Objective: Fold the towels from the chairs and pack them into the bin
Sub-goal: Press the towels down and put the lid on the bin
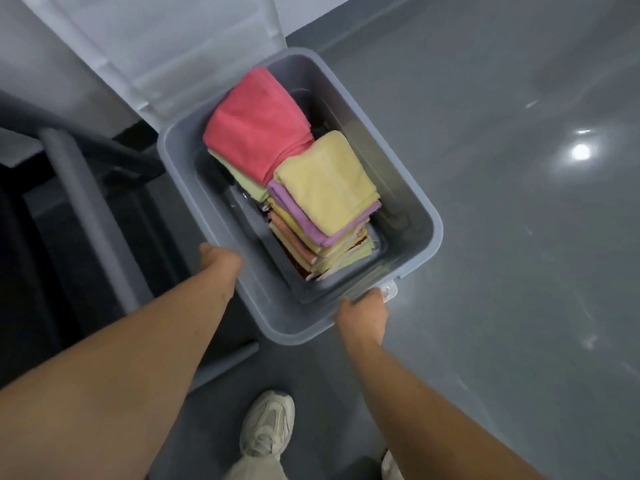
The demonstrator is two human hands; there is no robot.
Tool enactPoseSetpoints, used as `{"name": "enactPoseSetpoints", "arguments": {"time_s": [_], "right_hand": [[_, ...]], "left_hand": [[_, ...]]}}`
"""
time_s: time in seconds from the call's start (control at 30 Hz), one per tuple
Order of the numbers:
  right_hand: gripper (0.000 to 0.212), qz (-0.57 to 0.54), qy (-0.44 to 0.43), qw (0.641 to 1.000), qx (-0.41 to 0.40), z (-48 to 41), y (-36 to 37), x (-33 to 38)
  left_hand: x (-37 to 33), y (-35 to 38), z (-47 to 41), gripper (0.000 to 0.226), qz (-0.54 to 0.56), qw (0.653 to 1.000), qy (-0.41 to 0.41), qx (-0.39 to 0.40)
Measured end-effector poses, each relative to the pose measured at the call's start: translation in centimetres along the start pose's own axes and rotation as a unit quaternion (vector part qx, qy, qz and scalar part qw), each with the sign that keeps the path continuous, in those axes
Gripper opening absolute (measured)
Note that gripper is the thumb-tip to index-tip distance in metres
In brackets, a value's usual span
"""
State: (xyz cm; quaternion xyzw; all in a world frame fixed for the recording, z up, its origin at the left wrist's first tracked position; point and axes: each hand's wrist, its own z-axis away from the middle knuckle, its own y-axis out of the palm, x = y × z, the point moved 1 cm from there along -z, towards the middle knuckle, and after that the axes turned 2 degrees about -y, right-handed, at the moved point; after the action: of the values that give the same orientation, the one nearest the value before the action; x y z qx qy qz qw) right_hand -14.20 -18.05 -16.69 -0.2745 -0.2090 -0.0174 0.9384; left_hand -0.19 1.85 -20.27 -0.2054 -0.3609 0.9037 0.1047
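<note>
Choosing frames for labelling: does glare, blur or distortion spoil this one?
Head view: lamp glare spots the glossy floor at right; wide-angle distortion bows the bin rim; the left hand and grey frame beside it are softly blurred; the folded towels read clearly.

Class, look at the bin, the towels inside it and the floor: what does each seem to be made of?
The bin: likely plastic, smooth grey, with a moulded rounded rim. The towels: soft cloth, matte and fuzzy, folded in limp layers. The floor: a hard glossy coating, perhaps epoxy; it mirrors bright lights.
</note>
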Motion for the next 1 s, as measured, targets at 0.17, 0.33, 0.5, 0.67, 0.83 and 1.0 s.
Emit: {"name": "enactPoseSetpoints", "arguments": {"time_s": [0.17,0.33,0.5,0.67,0.83,1.0], "right_hand": [[0.032,0.015,0.000,0.999,0.045,-0.2,1.7,2.5],[0.033,0.184,-0.026,0.960,0.208,0.3,-2.2,7.1],[0.016,0.126,-0.059,0.976,0.170,0.9,-7.0,17.7],[0.023,0.014,-0.112,0.980,0.164,4.0,-9.2,34.0],[0.021,-0.049,-0.159,0.965,0.202,6.7,-8.2,46.9],[0.045,-0.086,-0.164,0.953,0.242,5.4,-5.7,54.0]], "left_hand": [[-0.4,-1.4,0.3,0.051,-0.086,0.996,0.001,0.004],[-2.9,-5.3,3.1,0.058,-0.073,0.996,-0.056,0.006],[-9.5,-11.3,5.6,0.036,0.057,0.998,-0.034,0.020],[-19.5,-18.6,7.9,0.046,0.159,0.986,0.041,0.040],[-28.5,-24.4,6.6,0.026,0.233,0.968,0.074,0.053],[-33.8,-28.0,3.4,0.024,0.303,0.949,0.065,0.054]]}}
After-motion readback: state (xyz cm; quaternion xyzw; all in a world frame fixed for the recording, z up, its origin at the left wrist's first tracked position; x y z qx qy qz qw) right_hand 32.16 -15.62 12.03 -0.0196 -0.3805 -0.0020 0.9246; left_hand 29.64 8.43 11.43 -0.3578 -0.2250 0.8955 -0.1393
